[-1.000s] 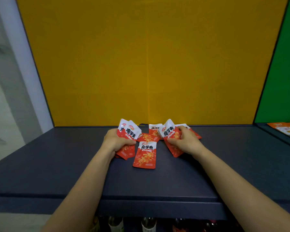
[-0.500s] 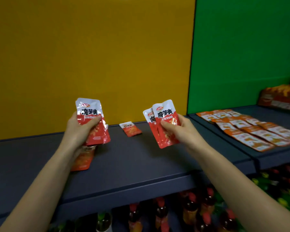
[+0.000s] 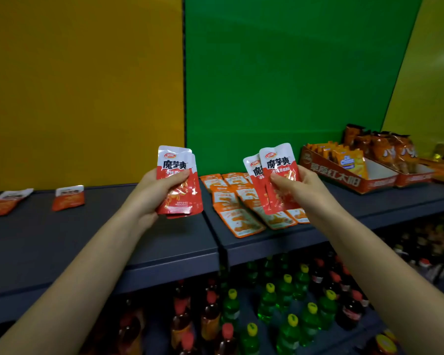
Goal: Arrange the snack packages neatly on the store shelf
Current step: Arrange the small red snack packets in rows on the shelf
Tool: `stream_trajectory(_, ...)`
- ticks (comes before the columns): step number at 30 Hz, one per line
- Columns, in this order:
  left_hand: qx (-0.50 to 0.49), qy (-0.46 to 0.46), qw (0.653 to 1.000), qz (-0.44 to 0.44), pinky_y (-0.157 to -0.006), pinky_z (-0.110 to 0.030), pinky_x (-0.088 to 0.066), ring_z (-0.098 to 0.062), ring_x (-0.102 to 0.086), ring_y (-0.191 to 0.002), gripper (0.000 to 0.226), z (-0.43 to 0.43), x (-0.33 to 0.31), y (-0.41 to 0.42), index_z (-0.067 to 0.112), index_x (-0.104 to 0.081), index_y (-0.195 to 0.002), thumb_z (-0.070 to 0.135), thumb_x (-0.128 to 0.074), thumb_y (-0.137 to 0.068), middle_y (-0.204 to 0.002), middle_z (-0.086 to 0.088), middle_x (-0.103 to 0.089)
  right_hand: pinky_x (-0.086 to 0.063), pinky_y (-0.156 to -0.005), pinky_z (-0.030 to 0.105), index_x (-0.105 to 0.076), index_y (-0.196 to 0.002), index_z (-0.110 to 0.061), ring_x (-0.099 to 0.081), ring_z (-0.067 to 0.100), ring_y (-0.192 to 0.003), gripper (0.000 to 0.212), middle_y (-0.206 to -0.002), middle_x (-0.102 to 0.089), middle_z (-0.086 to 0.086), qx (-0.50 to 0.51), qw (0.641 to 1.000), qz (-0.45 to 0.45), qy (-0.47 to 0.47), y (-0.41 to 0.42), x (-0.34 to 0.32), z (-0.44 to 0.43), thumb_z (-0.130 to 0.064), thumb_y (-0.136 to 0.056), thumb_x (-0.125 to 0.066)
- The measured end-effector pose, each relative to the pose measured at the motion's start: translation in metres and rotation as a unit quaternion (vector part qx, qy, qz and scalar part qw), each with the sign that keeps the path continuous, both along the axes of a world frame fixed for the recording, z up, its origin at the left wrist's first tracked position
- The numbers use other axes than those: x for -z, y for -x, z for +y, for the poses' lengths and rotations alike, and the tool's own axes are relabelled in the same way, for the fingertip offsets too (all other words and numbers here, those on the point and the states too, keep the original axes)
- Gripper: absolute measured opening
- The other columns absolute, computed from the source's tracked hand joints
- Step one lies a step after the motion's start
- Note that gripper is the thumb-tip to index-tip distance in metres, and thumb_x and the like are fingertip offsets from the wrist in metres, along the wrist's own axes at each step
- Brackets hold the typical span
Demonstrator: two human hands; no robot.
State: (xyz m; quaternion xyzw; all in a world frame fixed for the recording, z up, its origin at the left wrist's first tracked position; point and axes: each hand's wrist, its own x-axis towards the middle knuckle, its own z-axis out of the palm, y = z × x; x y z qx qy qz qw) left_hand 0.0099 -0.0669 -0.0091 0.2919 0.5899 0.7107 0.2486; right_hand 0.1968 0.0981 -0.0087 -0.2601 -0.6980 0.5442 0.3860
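Shelf: dark grey shelf, yellow panel and green panel behind.
Left hand: grips stacked snack packets above the shelf.
Right hand: pinches two fanned packets (over orange sachets).
Below: bottles.

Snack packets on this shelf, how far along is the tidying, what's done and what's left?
Looks done: orange packets lie in overlapping rows on the shelf under the green panel. In hand: the left hand grips a stack of red packets; the right hand grips a second stack, both above the shelf. Left: placing those, plus two loose packets lying askew further left.
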Motion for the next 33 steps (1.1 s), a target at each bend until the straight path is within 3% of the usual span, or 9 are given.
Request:
stream_trajectory(2,0.008,0.015,1.0,-0.006,-0.045,-0.017,-0.054,-0.003,-0.066,-0.048,0.01,0.023,-0.002,-0.015,0.022,-0.058,-0.09,0.018,-0.065,-0.084,-0.075,0.002,-0.07,-0.054,-0.054,0.023,-0.061,-0.109,-0.011,-0.066,0.01,-0.067,0.02,-0.085,-0.068,0.0,0.009,1.0,0.0,0.013,-0.014,0.001,0.026,-0.014,-0.089,-0.061)
stream_trajectory(5,0.016,0.023,1.0,-0.009,-0.044,-0.019,-0.054,-0.005,-0.066,-0.048,0.009,0.057,-0.007,-0.026,0.021,-0.058,-0.087,0.016,-0.065,-0.084,-0.061,0.005,-0.071,-0.052,-0.055,0.022,-0.061,-0.101,-0.016,-0.065,0.006,-0.063,0.013,-0.082,-0.067,-0.003,0.033,0.999,-0.001,0.025,-0.027,0.001,0.062,-0.014,-0.088,-0.062)
stream_trajectory(9,0.027,0.051,0.998,0.009,-0.05,-0.021,-0.055,-0.01,-0.067,-0.056,0.01,0.102,-0.013,-0.029,0.019,-0.059,-0.09,0.018,-0.066,-0.083,-0.08,-0.002,-0.068,-0.044,-0.058,0.022,-0.06,-0.106,-0.015,-0.061,0.009,-0.071,0.018,-0.084,-0.065,-0.002,0.053,0.998,-0.026,0.025,-0.032,0.003,0.112,-0.016,-0.088,-0.063)
stream_trajectory(12,0.038,0.063,0.997,0.013,-0.044,-0.018,-0.053,-0.007,-0.066,-0.047,0.016,0.136,-0.018,-0.026,0.016,-0.059,-0.097,0.017,-0.067,-0.083,-0.074,-0.002,-0.069,-0.043,-0.056,0.02,-0.059,-0.106,-0.014,-0.06,0.009,-0.069,0.018,-0.082,-0.064,-0.002,0.051,0.997,-0.054,0.034,-0.023,0.009,0.152,-0.015,-0.088,-0.062)
stream_trajectory(17,0.049,0.088,0.995,0.027,-0.042,-0.018,-0.052,-0.007,-0.065,-0.044,0.013,0.189,-0.03,-0.012,0.014,-0.059,-0.094,0.016,-0.066,-0.083,-0.064,0.0,-0.069,-0.05,-0.053,0.019,-0.06,-0.105,-0.013,-0.064,0.005,-0.051,0.02,-0.075,-0.067,-0.002,0.049,0.992,-0.103,0.06,0.013,0.021,0.219,-0.014,-0.085,-0.066)
stream_trajectory(21,0.047,0.104,0.993,0.045,-0.05,-0.019,-0.055,-0.007,-0.066,-0.047,0.009,0.221,-0.032,0.001,0.018,-0.058,-0.087,0.019,-0.067,-0.083,-0.07,-0.001,-0.069,-0.055,-0.076,0.032,-0.062,-0.11,-0.005,-0.065,0.019,-0.075,0.026,-0.105,-0.069,0.015,0.04,0.987,-0.14,0.065,0.043,0.035,0.258,-0.012,-0.085,-0.066)
stream_trajectory(24,0.039,0.108,0.992,0.046,-0.05,-0.019,-0.055,-0.007,-0.066,-0.047,0.009,0.239,-0.032,0.007,0.018,-0.058,-0.087,0.018,-0.066,-0.084,-0.057,0.004,-0.07,-0.052,-0.093,0.042,-0.064,-0.108,-0.006,-0.067,0.028,-0.097,0.028,-0.112,-0.068,0.016,0.046,0.982,-0.177,0.051,0.063,0.04,0.279,-0.016,-0.082,-0.07)
stream_trajectory(30,0.004,0.119,0.992,0.043,-0.05,-0.019,-0.055,-0.007,-0.066,-0.047,0.007,0.257,-0.028,0.016,0.018,-0.059,-0.086,0.019,-0.066,-0.084,-0.054,0.004,-0.07,-0.049,-0.094,0.035,-0.065,-0.111,-0.008,-0.063,0.026,-0.106,0.038,-0.116,-0.067,0.011,0.033,0.971,-0.237,0.005,0.089,0.048,0.3,-0.029,-0.081,-0.07)
stream_trajectory(33,-0.015,0.123,0.992,0.036,-0.051,-0.022,-0.055,-0.007,-0.066,-0.047,0.008,0.264,-0.026,0.017,0.018,-0.06,-0.089,0.02,-0.066,-0.083,-0.054,0.005,-0.07,-0.048,-0.095,0.038,-0.067,-0.106,-0.011,-0.062,0.026,-0.107,0.036,-0.115,-0.067,0.01,0.043,0.966,-0.253,-0.029,0.094,0.051,0.304,-0.035,-0.08,-0.068)
